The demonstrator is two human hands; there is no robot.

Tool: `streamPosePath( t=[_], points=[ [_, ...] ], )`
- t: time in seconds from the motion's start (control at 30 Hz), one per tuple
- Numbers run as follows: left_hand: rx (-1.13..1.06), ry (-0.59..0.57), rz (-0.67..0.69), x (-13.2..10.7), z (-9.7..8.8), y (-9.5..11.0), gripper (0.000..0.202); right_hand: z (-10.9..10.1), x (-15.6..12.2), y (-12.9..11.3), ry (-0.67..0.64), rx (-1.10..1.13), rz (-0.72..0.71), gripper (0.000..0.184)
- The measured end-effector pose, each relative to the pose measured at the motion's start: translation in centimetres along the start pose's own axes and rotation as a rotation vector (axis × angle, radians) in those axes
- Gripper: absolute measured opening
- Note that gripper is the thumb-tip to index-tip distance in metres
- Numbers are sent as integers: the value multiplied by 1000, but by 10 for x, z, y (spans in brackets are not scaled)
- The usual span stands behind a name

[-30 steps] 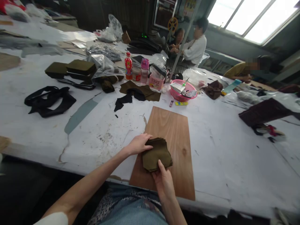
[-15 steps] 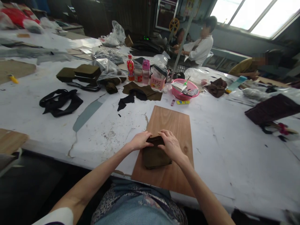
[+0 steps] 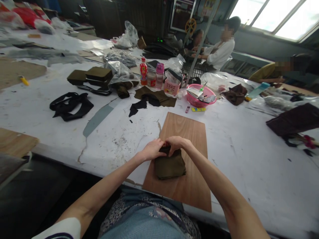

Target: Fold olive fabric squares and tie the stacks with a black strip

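Observation:
A stack of dark olive fabric pieces [image 3: 170,167] lies on a wooden board [image 3: 189,132] in front of me. My left hand [image 3: 154,149] grips the far left edge of the stack, with the thumb on top. My right hand [image 3: 174,143] pinches the same far edge close beside it, its fingertips near the left hand's fingers. Both hands are closed on the fabric; the fingers behind the edge are partly hidden.
On the white-covered table are black fabric strips [image 3: 71,106], olive scraps [image 3: 159,96], a red-capped bottle [image 3: 143,71], a pink basin [image 3: 209,99] and a dark maroon folded item [image 3: 294,119]. Co-workers [image 3: 221,49] sit beyond the table.
My right hand has moved left along the stack's far edge, closer to my left hand, and its fingers have bent into a pinch. The camera view has shifted slightly.

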State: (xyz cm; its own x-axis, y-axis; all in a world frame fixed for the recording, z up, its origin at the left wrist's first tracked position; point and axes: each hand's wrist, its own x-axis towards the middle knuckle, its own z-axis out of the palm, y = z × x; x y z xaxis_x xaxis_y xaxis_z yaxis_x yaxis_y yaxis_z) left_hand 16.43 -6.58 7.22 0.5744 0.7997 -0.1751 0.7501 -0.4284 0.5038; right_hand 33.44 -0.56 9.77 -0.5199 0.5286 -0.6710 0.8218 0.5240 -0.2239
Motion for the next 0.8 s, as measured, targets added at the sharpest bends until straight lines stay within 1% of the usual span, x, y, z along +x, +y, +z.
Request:
streamPosePath(
  t=[0.07, 0.1, 0.23, 0.33, 0.4, 0.47, 0.53, 0.6, 0.73, 0.8],
  points=[
    [0, 14, 10, 0, 0, -1, 43, -1, 2, 1, -22, 27, -35, 56],
    [-1, 15, 15, 0, 0, -2, 44, -1, 1, 1, -12, 36, -60, 55],
    [-35, -23, 58, 6, -6, -4, 51, 5, -8, 1, 148, 4, -130, 57],
    [-94, -103, 109, 10, -9, -5, 44, 12, -20, -2, 203, 19, -80, 54],
    [-104, -109, 121, 9, -9, -2, 39, 17, -28, -5, 220, 49, -48, 52],
    [-88, -47, 123, 3, -6, 2, 41, 23, -37, -10, 283, 49, -46, 50],
    [-40, 38, 133, -6, -3, 9, 41, 31, -47, -15, 363, 4, -61, 44],
    [56, 102, 150, -16, 2, 18, 35, 40, -58, -21, 439, -85, -64, 35],
    [289, 173, 197, -34, 14, 36, 24, 63, -79, -34, 596, -270, -61, 23],
    [345, 185, 200, -42, 20, 43, 18, 77, -86, -39, 686, -327, -66, 10]
  ],
)
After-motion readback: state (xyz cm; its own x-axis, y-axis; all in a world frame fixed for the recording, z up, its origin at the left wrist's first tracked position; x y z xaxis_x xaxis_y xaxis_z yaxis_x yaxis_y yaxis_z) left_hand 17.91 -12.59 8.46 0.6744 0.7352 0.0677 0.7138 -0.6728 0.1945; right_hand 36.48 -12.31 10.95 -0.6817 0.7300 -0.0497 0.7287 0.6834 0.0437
